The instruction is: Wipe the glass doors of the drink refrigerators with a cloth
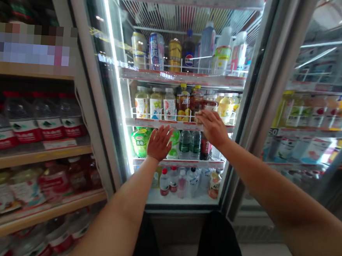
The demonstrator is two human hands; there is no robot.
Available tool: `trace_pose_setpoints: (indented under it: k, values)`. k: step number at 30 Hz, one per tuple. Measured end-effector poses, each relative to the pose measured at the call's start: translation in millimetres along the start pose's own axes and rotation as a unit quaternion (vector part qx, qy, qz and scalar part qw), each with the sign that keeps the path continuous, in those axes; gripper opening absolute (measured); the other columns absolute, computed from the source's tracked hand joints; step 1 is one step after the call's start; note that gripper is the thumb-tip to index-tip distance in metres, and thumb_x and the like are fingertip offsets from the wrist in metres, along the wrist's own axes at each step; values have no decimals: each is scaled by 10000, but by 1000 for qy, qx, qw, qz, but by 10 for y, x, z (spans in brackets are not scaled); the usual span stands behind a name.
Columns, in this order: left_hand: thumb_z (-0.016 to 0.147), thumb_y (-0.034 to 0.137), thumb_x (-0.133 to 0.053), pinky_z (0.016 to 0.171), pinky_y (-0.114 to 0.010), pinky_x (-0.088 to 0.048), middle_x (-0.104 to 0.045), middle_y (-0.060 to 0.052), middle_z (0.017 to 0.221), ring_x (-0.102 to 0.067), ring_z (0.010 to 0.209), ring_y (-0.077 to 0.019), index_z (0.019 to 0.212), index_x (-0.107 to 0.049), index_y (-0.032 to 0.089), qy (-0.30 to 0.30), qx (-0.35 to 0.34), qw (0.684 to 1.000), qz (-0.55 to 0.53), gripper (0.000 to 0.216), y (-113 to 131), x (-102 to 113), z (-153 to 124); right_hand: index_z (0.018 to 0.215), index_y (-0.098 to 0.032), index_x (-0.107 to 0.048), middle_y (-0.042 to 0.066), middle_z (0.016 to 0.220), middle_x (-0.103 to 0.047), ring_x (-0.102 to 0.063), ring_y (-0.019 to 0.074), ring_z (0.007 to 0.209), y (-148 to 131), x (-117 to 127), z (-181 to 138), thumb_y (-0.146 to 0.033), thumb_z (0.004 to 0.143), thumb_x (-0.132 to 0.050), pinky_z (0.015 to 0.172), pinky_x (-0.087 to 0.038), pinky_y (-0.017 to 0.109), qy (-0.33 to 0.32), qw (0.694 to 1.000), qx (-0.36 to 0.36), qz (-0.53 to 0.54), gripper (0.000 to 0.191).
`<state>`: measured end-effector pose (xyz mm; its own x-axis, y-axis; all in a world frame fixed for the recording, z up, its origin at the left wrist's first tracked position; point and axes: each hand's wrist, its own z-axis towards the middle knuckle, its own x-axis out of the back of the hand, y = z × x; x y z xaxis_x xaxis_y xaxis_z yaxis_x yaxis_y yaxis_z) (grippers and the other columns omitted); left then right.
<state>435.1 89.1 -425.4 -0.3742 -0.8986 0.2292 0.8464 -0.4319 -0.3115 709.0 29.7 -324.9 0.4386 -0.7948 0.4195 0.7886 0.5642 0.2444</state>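
Observation:
My left hand (159, 143) is up in front of the lit drinks fridge, palm toward its glass door (114, 139), with fingers spread and nothing in them. It looks flat on the glass or very close to it. Higher and to the right, my right hand (214, 128) has its fingers bent over what looks like a small pale cloth (199, 115), pressed toward the same pane. Most of that item is hidden under the fingers. Behind the hands are bottles, among them a tea bottle with a yellow cap (183, 99) and a green pack (140, 142).
Wooden shelves (36, 159) holding red-capped water bottles (45, 115) stand close on the left. A metal door frame (267, 92) and a second drinks fridge (302, 133) are on the right. Below the door, my knees (218, 240) are near the fridge base.

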Motion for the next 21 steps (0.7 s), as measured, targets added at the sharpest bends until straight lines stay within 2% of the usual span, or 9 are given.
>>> trace_pose_setpoints:
  k: [2,5,7,12,14,18,21]
  values:
    - [991,290,-456,1290,-472,-120,-384,-82,1593,-232,1535,-220,1589,-276,249,10,-5,1000,8,626,6,9,6,1325,-212,-646,114,1352,-611,-511,279,1219,16,-9,-108,-70,961,-431,1064,-474,491,3,1000,3,-4,446]
    - [981,280,-481,1292,-460,-115,-393,-85,1587,-214,1538,-212,1600,-239,243,21,-14,1000,18,665,10,15,15,1287,-212,-660,101,1335,-632,-532,261,1189,-5,-35,-323,-69,949,-459,1009,-504,466,-66,994,84,-2,418]
    - [978,279,-489,1291,-461,-124,-404,-88,1581,-209,1539,-213,1602,-231,237,25,-17,999,22,677,9,14,19,1267,-207,-666,96,1313,-647,-546,253,1171,-1,-28,-395,-77,951,-463,981,-517,452,-86,989,117,-5,397]
    - [981,282,-485,1284,-463,-151,-416,-86,1575,-218,1538,-214,1597,-250,239,40,-23,998,37,660,12,9,25,1261,-186,-675,116,1302,-646,-536,255,1200,73,43,-331,-97,987,-413,1042,-487,443,4,1000,23,-18,389]
    - [980,282,-488,1285,-463,-147,-413,-87,1577,-223,1537,-213,1595,-254,240,37,-21,998,35,660,13,7,22,1261,-199,-676,110,1307,-648,-540,256,1203,74,40,-366,-107,991,-419,1039,-488,444,-4,1000,15,-15,384]
    - [982,286,-484,1286,-469,-137,-405,-85,1581,-234,1534,-218,1597,-251,249,29,-13,999,20,658,3,-11,2,1238,-222,-693,97,1274,-676,-572,254,1166,83,17,-532,-135,987,-473,995,-519,442,-56,997,57,-10,345]
    - [982,292,-481,1289,-471,-124,-397,-75,1586,-247,1530,-222,1598,-245,265,17,-2,1000,6,661,-5,-28,-12,1254,-219,-692,108,1285,-673,-568,259,1198,144,33,-579,-118,975,-479,1036,-508,449,-24,999,32,-14,365]
